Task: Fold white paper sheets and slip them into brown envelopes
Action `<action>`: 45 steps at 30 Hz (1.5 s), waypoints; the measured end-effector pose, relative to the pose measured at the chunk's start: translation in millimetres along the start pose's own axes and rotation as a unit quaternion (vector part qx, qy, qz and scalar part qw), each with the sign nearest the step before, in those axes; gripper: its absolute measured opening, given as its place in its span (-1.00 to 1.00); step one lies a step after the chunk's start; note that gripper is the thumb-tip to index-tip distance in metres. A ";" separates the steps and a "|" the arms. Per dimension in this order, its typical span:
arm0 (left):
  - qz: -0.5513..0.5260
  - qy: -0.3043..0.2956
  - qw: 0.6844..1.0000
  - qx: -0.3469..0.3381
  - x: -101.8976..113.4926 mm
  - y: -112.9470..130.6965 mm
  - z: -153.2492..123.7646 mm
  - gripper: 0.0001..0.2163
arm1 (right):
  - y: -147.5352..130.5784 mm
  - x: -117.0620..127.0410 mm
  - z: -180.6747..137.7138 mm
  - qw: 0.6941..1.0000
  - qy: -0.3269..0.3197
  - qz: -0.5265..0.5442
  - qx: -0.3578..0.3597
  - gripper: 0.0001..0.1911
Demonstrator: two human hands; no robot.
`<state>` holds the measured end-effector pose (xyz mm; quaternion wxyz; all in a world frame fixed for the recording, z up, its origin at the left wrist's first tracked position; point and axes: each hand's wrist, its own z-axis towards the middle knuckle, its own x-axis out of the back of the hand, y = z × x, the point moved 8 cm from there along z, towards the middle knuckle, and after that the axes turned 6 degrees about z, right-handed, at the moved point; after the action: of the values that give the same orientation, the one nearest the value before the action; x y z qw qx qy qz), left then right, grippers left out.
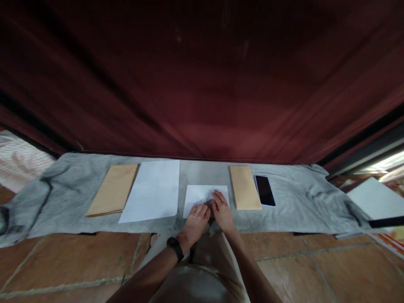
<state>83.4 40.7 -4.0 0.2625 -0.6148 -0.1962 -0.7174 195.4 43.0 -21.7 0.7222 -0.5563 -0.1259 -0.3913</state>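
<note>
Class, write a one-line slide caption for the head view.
Both hands, left hand and right hand, press a folded white sheet on a grey cloth.

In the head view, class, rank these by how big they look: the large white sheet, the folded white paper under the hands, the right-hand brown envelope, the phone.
1. Large white sheet
2. Folded white paper, partly hidden by the hands
3. Right-hand brown envelope, close to the folded paper, so unsure
4. Phone

Dark red curtain (pixel 202 75) behind; grey cloth (pixel 299 202) spread over terracotta tile floor (pixel 63 261); dim light.
</note>
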 end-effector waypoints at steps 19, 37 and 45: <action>-0.064 0.060 0.988 0.131 -35.5 -35.7 32.0 -0.48 | -5.2 -33.7 9.7 0.976 -0.064 -0.204 0.051 -0.46; -0.052 0.063 0.985 0.153 -33.3 -40.4 43.1 -0.51 | 20.9 -10.7 -8.3 0.964 0.019 -0.263 0.026 -0.46; -0.033 0.063 0.982 0.176 -42.1 -48.4 41.2 -0.46 | 18.3 -8.8 -7.0 0.964 0.021 -0.266 0.022 -0.44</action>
<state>90.1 109.2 -36.6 0.3548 -0.5057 -0.3230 -0.7170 200.7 41.8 -42.4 0.6067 -0.4783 -0.2624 -0.5782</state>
